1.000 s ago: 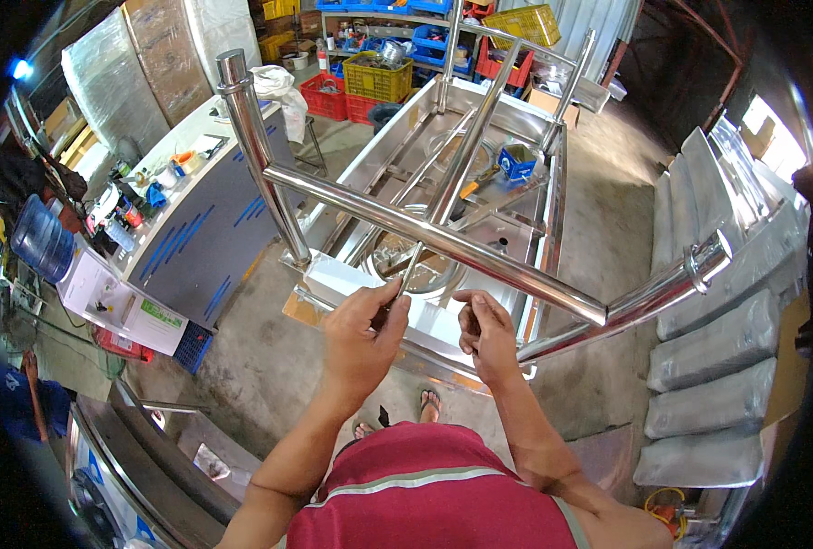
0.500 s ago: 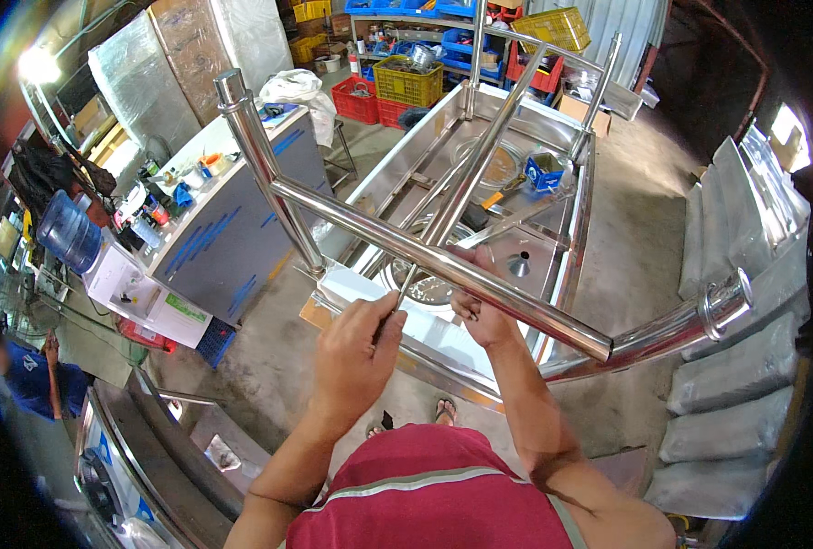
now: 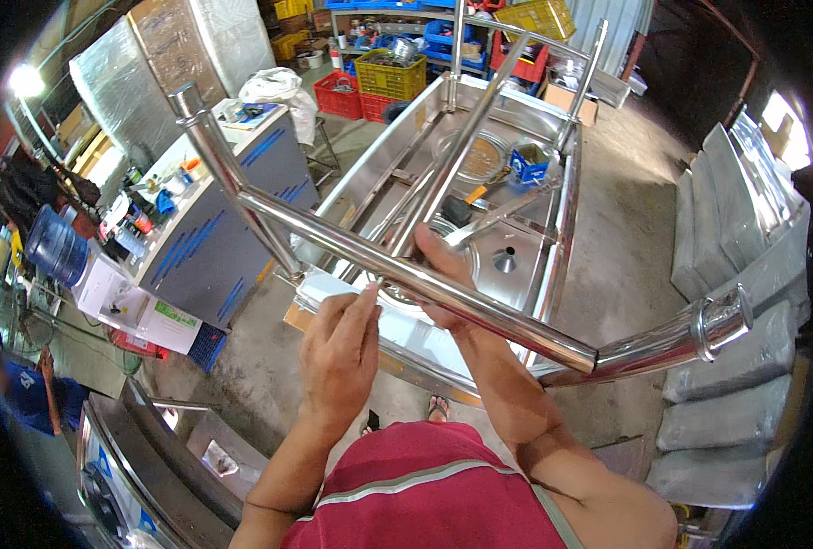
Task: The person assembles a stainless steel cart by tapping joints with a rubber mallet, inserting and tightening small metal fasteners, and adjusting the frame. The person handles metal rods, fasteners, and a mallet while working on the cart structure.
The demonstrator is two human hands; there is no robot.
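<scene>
A polished steel crossbar [image 3: 507,317] runs slantwise in front of me, and a longer steel tube [image 3: 461,151] meets it from the far side. My left hand [image 3: 338,352] is closed in a pinch at the near side of the crossbar, close to that joint. Between its fingertips is a thin metal rod, nearly all hidden now. My right hand [image 3: 449,270] reaches under the crossbar and grips it just right of the joint; the thumb side shows beyond the bar, the other fingers are hidden. Below lies a steel sink-like unit [image 3: 530,242] with round openings.
In the unit sit a blue box [image 3: 528,165] and a dark-headed tool with a yellow handle [image 3: 477,194]. A cluttered grey counter [image 3: 233,215] stands left. Wrapped panels [image 3: 722,403] line the right. Crates [image 3: 388,73] stand at the back. Another person [image 3: 40,393] is at far left.
My left hand has moved slightly left and up against the crossbar, covering the thin rod. My right hand has shifted up and left around the bar. The view has turned a little.
</scene>
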